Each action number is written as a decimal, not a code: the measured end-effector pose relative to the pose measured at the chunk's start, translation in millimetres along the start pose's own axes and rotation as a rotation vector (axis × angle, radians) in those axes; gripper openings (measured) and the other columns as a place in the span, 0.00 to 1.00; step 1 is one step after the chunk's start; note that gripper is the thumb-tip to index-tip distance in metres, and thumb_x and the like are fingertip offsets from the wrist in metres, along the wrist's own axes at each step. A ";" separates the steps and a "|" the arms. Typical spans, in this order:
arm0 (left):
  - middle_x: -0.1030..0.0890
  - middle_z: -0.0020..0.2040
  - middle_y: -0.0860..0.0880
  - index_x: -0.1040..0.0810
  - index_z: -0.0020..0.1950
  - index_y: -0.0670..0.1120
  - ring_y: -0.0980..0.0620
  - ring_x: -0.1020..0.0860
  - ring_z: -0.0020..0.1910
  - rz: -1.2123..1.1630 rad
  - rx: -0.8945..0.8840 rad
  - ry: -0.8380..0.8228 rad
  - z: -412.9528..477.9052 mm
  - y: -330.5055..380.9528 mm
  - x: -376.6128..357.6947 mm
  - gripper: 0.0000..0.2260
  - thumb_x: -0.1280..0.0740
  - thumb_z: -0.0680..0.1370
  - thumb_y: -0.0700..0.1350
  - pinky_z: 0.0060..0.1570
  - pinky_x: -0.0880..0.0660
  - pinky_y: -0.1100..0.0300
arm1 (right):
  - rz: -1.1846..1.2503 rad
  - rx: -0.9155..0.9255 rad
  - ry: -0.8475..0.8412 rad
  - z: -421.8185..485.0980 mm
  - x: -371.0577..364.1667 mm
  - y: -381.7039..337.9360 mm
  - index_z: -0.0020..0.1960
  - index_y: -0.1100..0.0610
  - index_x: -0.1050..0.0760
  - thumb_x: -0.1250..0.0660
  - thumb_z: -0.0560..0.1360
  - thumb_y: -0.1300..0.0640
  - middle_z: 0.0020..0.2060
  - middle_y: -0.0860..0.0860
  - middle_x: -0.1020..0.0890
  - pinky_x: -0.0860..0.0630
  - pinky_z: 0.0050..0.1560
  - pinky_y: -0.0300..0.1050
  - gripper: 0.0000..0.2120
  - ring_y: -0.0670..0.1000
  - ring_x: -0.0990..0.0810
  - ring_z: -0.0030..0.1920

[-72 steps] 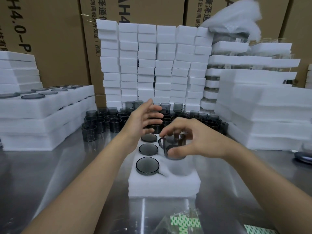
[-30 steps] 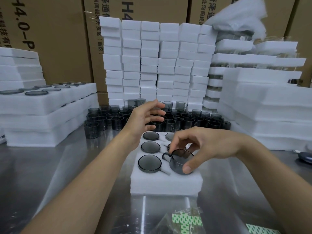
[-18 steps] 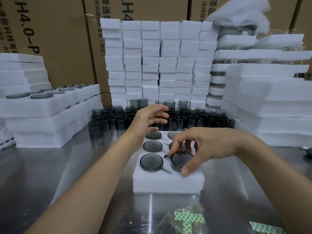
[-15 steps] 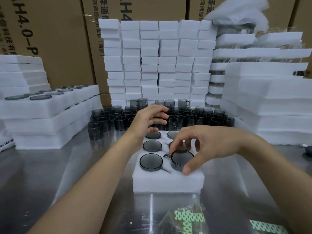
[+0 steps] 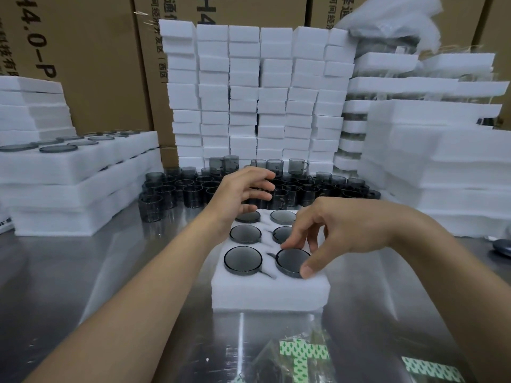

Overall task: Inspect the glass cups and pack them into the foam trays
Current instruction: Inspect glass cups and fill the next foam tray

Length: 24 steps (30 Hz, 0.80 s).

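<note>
Smoky grey glass cup [image 5: 293, 262] sits in the white foam tray's [image 5: 269, 293] near-right pocket, directly beneath the right hand [image 5: 343, 230], whose fingertips pinch its rim; left hand [image 5: 243, 192] hovers loosely curled, empty, farther back.

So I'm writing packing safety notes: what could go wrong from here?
The right hand pinches the near-right cup at its rim; forcing it into the foam tray could chip the glass. The left hand hovers open beside the loose cups and could knock the stacked ones over.
</note>
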State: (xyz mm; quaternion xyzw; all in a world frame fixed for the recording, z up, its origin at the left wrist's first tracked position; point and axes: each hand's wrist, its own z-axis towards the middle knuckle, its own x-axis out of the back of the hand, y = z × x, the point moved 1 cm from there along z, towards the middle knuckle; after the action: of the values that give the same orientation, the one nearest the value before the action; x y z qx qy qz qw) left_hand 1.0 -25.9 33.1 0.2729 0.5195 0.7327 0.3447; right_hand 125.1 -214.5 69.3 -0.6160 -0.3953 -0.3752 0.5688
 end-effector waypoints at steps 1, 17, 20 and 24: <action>0.13 0.50 0.51 0.13 0.52 0.55 0.55 0.15 0.48 0.006 0.000 -0.003 -0.5 -0.2 -0.7 0.12 0.32 0.76 0.58 0.47 0.28 0.54 | -0.004 -0.005 -0.005 0.6 0.3 -0.7 0.57 0.41 0.14 0.16 0.68 0.43 0.50 0.41 0.14 0.21 0.53 0.48 0.18 0.47 0.16 0.48; 0.14 0.44 0.61 0.13 0.44 0.56 0.61 0.19 0.49 0.471 -0.035 0.331 18.1 -34.7 21.8 0.07 0.29 0.81 0.47 0.45 0.27 0.63 | 0.102 -0.528 0.961 6.2 -3.6 180.3 0.40 0.54 0.21 0.29 0.81 0.57 0.22 0.45 0.23 0.28 0.28 0.40 0.10 0.45 0.22 0.20; 0.15 0.43 0.62 0.14 0.43 0.56 0.60 0.19 0.48 0.581 0.006 0.297 19.7 -46.2 24.3 0.08 0.29 0.81 0.48 0.45 0.25 0.60 | 0.125 -0.567 0.994 4.0 -6.9 201.6 0.55 0.53 0.20 0.29 0.80 0.58 0.32 0.51 0.19 0.21 0.35 0.48 0.04 0.55 0.14 0.33; 0.15 0.44 0.61 0.15 0.43 0.57 0.61 0.19 0.48 0.678 0.010 0.222 21.8 -51.9 22.0 0.08 0.30 0.80 0.48 0.46 0.25 0.60 | -0.001 -0.582 0.809 11.6 -15.9 210.7 0.78 0.51 0.32 0.30 0.80 0.55 0.36 0.51 0.16 0.23 0.57 0.49 0.28 0.56 0.18 0.51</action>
State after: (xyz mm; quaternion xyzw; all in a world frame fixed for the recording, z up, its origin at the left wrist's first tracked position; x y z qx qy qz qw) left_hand 15.5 15.5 -8.4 0.3504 0.4372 0.8280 0.0221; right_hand 311.4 -212.4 -31.3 -0.5542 -0.0219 -0.6791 0.4808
